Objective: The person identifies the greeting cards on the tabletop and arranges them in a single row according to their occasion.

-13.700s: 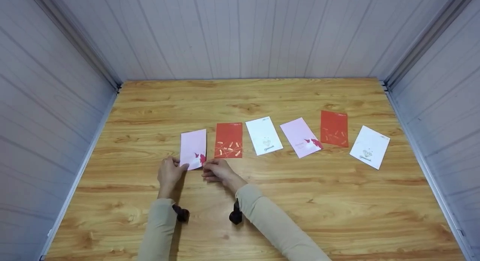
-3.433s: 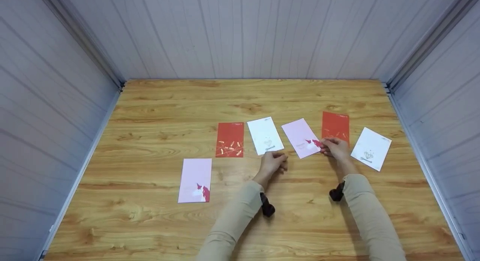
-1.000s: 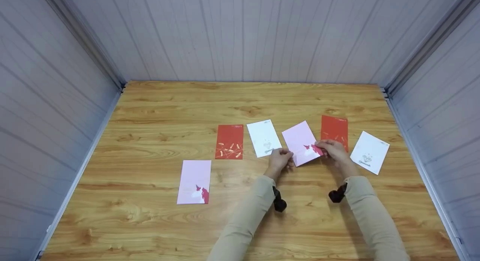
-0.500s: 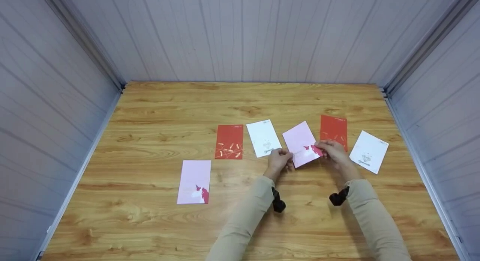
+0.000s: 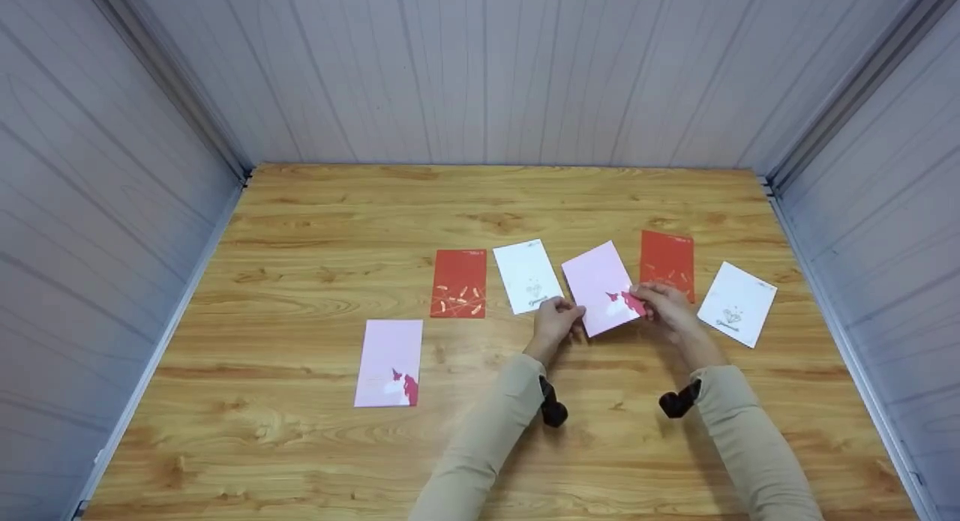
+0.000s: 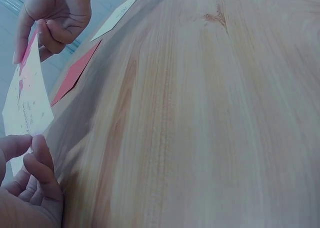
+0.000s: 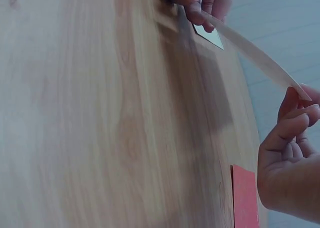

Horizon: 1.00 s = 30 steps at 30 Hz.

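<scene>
A pink card (image 5: 598, 281) printed with a white and magenta unicorn is held by both hands. My left hand (image 5: 553, 322) pinches its lower left edge, and my right hand (image 5: 670, 311) pinches its right edge near the lower corner. Seen from the right wrist, the card (image 7: 260, 55) is lifted clear of the tabletop and bows slightly between the hands. In the left wrist view its printed face (image 6: 30, 95) shows. Partly behind my right hand lies a red card (image 5: 667, 255). A white card (image 5: 525, 273) lies just beyond my left hand.
A matching pink card (image 5: 388, 363) lies alone, nearer the front left. Another red card (image 5: 458, 281) with gold marks lies left of the white one. A second white card (image 5: 739, 303) lies tilted at the right. Panel walls (image 5: 480, 71) enclose the wooden table (image 5: 300, 461).
The left pink card was drawn toward the front and released. Both hands then moved right and lifted the other pink card, turning it slightly. Over the last second they barely move.
</scene>
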Each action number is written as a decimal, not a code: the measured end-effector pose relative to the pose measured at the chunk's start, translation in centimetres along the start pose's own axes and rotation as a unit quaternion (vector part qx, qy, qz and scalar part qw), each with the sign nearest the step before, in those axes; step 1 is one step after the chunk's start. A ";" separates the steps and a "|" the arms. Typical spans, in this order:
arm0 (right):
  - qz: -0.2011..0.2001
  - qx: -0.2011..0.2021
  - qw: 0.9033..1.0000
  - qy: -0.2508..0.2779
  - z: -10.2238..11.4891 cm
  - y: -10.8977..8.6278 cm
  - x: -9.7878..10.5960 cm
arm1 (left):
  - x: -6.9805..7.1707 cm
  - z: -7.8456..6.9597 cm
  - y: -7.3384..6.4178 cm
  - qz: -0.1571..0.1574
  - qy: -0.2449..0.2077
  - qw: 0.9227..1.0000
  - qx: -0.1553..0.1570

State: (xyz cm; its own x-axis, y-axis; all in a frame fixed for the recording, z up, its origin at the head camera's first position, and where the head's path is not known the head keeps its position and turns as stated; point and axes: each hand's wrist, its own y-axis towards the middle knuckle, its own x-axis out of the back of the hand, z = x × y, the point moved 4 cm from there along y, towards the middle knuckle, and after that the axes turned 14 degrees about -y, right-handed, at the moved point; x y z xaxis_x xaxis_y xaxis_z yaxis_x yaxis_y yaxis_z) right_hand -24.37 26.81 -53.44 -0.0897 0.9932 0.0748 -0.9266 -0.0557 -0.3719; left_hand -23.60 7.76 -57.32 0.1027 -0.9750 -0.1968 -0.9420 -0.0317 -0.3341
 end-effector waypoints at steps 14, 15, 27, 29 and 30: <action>0.041 0.014 0.999 0.013 -1.2 -0.1 -2.3 | 2.9 -1.3 0.6 -0.012 0.003 0.999 -0.032; 0.046 0.017 0.999 0.011 -1.3 -0.1 -2.5 | 3.1 -1.5 0.7 -0.014 0.000 0.999 -0.036; 0.077 0.004 0.997 0.018 -2.4 -0.5 -5.3 | 6.5 -3.1 1.2 -0.035 -0.003 0.997 -0.064; 0.077 0.005 0.997 0.010 -2.5 -0.5 -5.8 | 6.9 -3.3 1.2 -0.032 -0.014 0.997 -0.065; 0.078 0.004 0.997 0.007 -2.5 -0.5 -6.0 | 7.1 -3.4 1.2 -0.029 -0.020 0.997 -0.064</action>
State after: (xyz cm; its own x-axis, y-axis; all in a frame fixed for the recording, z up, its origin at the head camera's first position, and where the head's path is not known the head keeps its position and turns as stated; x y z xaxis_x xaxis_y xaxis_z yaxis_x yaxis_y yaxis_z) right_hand -22.45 21.17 -55.97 -0.2272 0.9738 0.0038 -0.9047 -0.2097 -0.3708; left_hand -25.08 0.06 -56.02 0.1688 -0.9614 -0.2174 -0.9669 -0.1187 -0.2260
